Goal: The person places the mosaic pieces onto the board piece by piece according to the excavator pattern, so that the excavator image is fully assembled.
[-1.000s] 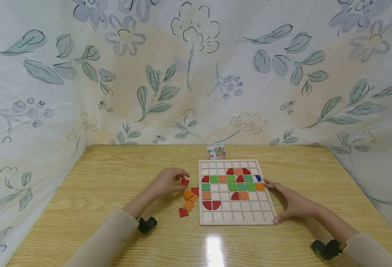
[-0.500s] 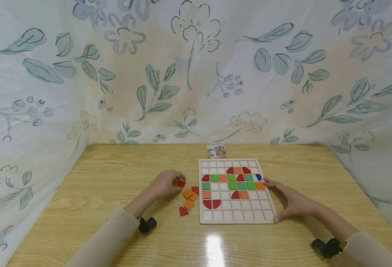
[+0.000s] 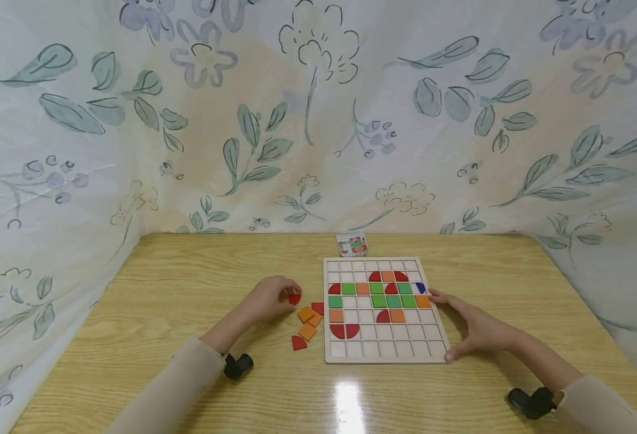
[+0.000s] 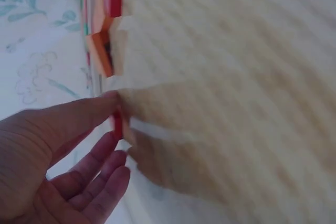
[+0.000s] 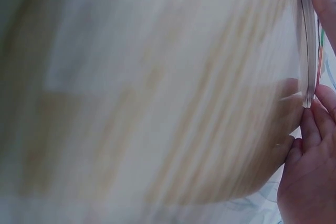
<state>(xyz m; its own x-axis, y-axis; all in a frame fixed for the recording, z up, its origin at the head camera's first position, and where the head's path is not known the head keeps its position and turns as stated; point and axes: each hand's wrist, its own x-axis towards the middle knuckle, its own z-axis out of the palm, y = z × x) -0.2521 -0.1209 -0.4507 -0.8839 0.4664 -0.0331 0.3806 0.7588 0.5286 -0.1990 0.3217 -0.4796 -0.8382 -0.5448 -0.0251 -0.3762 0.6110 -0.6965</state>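
Note:
My left hand point(image 3: 268, 299) is left of the board, pinching a red quarter-circle tile point(image 3: 294, 298) between thumb and fingers. In the left wrist view that tile point(image 4: 117, 124) shows edge-on, just above the table or touching it; I cannot tell which. My right hand point(image 3: 475, 331) spans the right side of the wooden grid board point(image 3: 389, 360), thumb at the near corner and outstretched fingers against the edge. Red, green, orange and salmon tiles, plus one blue piece point(image 3: 420, 288), fill some of its squares. In the right wrist view the fingertips touch the board's rim point(image 5: 308, 51).
Loose orange tiles point(image 3: 307, 331) and red quarter-circle tiles point(image 3: 299, 343) lie between my left hand and the board, some overlapping. A small pattern card point(image 3: 352, 245) is behind the board. Floral fabric point(image 3: 318, 120) hangs around the wooden table point(image 3: 215, 253).
Since a second ago my left hand has drawn slightly left, away from the board, with the red tile. My right hand and the board have stayed in place.

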